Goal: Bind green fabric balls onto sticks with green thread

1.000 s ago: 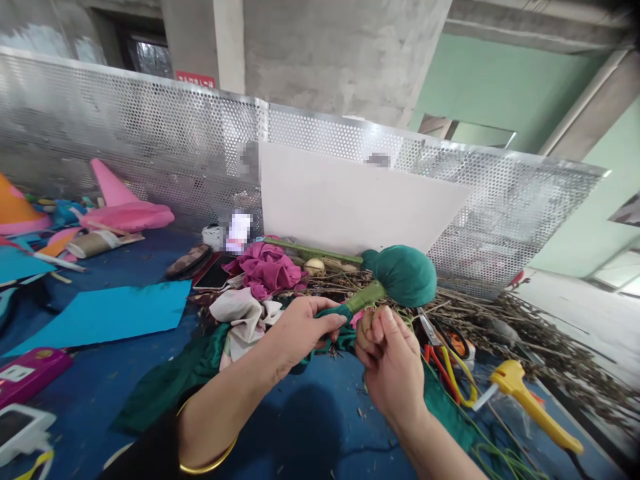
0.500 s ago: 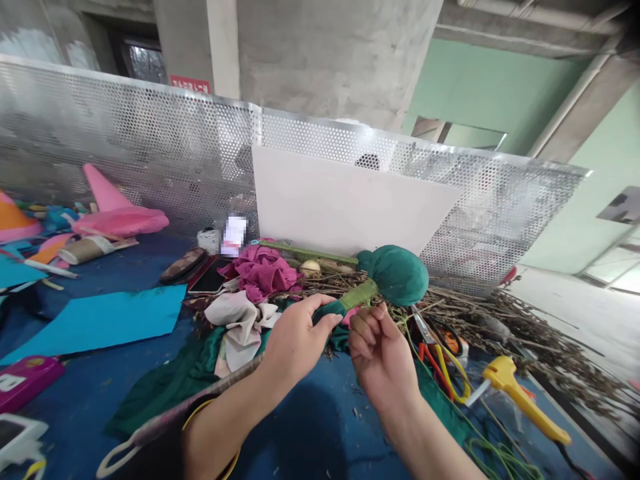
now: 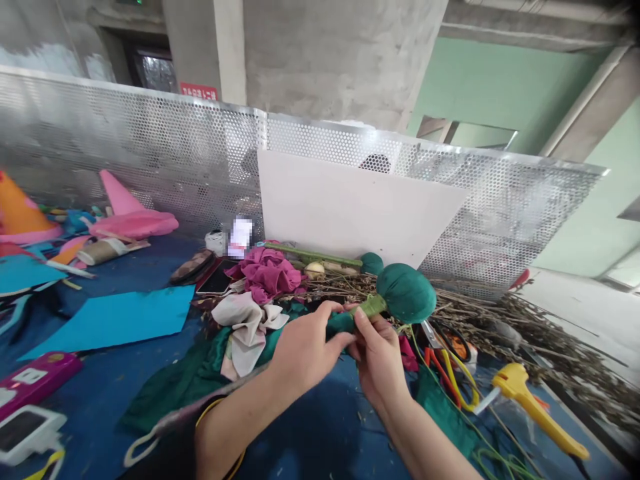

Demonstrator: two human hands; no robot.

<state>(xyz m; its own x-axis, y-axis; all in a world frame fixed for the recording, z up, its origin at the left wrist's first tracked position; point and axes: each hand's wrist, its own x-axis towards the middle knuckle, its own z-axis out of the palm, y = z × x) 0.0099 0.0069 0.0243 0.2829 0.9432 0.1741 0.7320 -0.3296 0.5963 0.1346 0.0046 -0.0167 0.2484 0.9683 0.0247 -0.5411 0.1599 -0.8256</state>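
Before me is a stick-like piece wrapped in dark green cloth, with a round green fabric ball (image 3: 407,293) at its far end and a lighter green band (image 3: 371,306) just below the ball. My left hand (image 3: 305,343) is closed around the cloth-wrapped stem (image 3: 340,323). Thumb and fingers of my right hand (image 3: 377,353) pinch the stem at the lower edge of the band. Dark green satin cloth (image 3: 175,383) spreads under my left forearm. A pale fabric scrap (image 3: 245,327) lies left of my left hand.
Scissors (image 3: 440,340), pliers with red and yellow handles (image 3: 463,380) and a yellow glue gun (image 3: 537,410) lie at right. Dry twigs (image 3: 500,327) line the back. Magenta cloth (image 3: 267,273), a lit phone (image 3: 241,237) and a blue sheet (image 3: 117,319) are left. A white board (image 3: 355,203) leans against the perforated metal screen (image 3: 200,153).
My right hand has moved from just below the ball onto the stem and now pinches it. My left hand keeps its hold. The view has shifted slightly.
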